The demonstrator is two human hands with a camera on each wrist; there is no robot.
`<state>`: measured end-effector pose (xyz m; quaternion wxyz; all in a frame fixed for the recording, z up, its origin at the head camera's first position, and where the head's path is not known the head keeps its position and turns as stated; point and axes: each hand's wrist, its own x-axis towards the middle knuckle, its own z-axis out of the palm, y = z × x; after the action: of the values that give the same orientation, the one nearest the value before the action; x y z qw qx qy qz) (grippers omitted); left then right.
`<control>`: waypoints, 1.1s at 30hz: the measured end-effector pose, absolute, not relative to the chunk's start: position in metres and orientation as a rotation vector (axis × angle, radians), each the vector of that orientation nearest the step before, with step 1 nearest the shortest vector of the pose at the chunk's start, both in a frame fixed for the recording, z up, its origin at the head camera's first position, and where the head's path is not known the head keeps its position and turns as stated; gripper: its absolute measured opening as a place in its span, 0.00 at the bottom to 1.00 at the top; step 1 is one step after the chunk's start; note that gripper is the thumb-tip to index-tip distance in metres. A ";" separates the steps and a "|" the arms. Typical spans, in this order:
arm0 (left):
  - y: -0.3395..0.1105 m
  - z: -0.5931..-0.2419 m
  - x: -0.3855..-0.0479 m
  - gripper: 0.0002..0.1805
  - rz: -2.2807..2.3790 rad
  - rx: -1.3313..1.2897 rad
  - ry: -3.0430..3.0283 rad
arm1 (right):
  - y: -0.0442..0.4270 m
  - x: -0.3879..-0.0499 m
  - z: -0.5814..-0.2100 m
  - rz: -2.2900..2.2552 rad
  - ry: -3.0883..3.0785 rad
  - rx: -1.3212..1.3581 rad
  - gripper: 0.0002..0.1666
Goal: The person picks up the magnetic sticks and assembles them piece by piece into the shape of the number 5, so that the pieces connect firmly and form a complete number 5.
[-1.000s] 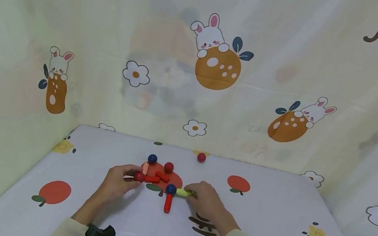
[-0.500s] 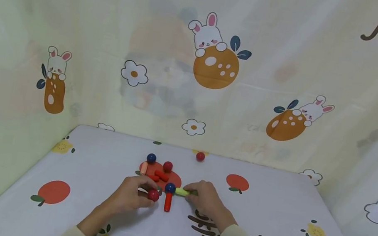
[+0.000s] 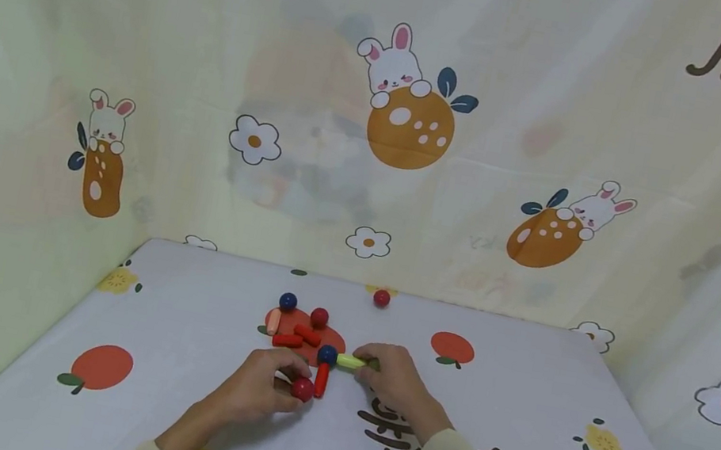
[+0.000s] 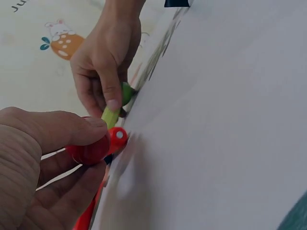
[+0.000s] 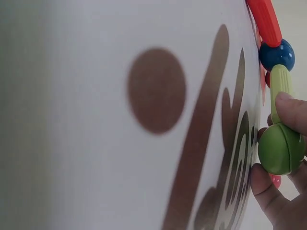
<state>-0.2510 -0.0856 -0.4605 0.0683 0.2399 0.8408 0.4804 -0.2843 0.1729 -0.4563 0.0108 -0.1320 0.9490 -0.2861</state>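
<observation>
Between thumb and fingers, my left hand (image 3: 255,391) pinches a red ball (image 3: 303,389), close to the near end of a red rod (image 3: 322,381). That rod joins a blue ball (image 3: 327,355), from which a light green rod (image 3: 348,361) extends to the right. My right hand (image 3: 397,376) grips the light green rod; in the right wrist view the thumb lies on this rod (image 5: 279,81), beside a green ball (image 5: 280,149) at its end. The left wrist view shows the held red ball (image 4: 91,148) in front of the red rod's end (image 4: 118,139).
Behind the joined pieces lie two red rods (image 3: 287,341), a pink rod (image 3: 273,321), a blue ball (image 3: 288,301) and a red ball (image 3: 319,317). Another red ball (image 3: 381,299) sits near the back edge of the printed tablecloth (image 3: 184,323).
My left hand has carried the red ball right and nearer to me, from beside the loose rods to the joined red rod's near end. The joined pieces have shifted slightly away from me.
</observation>
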 end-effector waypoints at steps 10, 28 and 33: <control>-0.080 -0.465 -0.249 0.20 1.459 0.808 2.513 | 0.174 -0.284 -0.456 -0.902 2.973 -0.403 0.16; -0.066 -0.464 -0.244 0.16 1.348 0.964 2.616 | 0.175 -0.285 -0.456 -0.914 2.942 -0.375 0.16; -0.066 -0.466 -0.243 0.16 1.363 0.951 2.609 | 0.175 -0.285 -0.457 -0.914 2.938 -0.367 0.15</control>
<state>-0.2431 -0.0663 -0.4657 0.0242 0.3075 0.8432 0.4404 -0.2855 0.1749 -0.4565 0.0213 -0.1183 0.9480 -0.2948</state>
